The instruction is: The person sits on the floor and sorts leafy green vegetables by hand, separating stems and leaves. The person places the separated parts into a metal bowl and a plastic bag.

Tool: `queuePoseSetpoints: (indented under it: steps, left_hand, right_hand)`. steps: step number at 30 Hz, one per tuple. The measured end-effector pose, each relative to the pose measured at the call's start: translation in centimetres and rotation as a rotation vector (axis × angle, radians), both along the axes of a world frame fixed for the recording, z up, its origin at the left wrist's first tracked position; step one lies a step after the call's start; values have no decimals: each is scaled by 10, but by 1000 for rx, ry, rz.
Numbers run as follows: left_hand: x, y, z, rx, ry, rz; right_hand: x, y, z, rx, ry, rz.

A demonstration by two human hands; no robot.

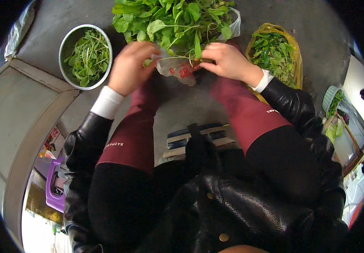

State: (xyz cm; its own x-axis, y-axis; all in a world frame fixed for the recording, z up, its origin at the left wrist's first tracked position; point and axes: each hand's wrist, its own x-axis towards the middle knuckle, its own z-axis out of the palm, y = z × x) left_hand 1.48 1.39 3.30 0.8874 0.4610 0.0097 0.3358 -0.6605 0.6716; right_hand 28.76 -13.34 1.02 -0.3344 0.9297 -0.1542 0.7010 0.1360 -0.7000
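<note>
A big heap of leafy greens (165, 25) lies ahead of me, on and beside a thin translucent plastic bag (175, 69) with red print. My right hand (228, 62) is closed, thumb against fingers, on the root end of a leafy green (191, 55) at the near edge of the heap. My left hand (132, 67), a little blurred, is at the heap's near left side with its fingers bent inward. A bit of green shows by its fingertips; what it grips, if anything, is too smeared to make out.
To the left stands a round metal bowl (64, 63) of picked greens. On the right sits a yellow plastic bag (296, 55) with more greens and scraps. A green basket (330, 101) is at the far right, a purple plastic container (53, 189) at lower left.
</note>
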Motion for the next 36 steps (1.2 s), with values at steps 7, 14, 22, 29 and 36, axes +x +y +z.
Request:
queuePoseSetpoints:
  steps: [7,14,22,29,36]
  left_hand:
    - [29,-28,-45,92,231,-176]
    - [41,-25,-2,-394,127,16]
    - [42,-33,22,-28,32,-130]
    - [30,-16,34,47,-187,-158]
    - [-60,86,13,494,78,327]
  right_hand:
    - [-22,12,11,97,68,-174]
    - [-16,13,23,161,81,-222]
    - [-24,19,48,105,204,-160]
    - [-6,19,63,136,138,28]
    - [118,-43,65,-127,-304,-550]
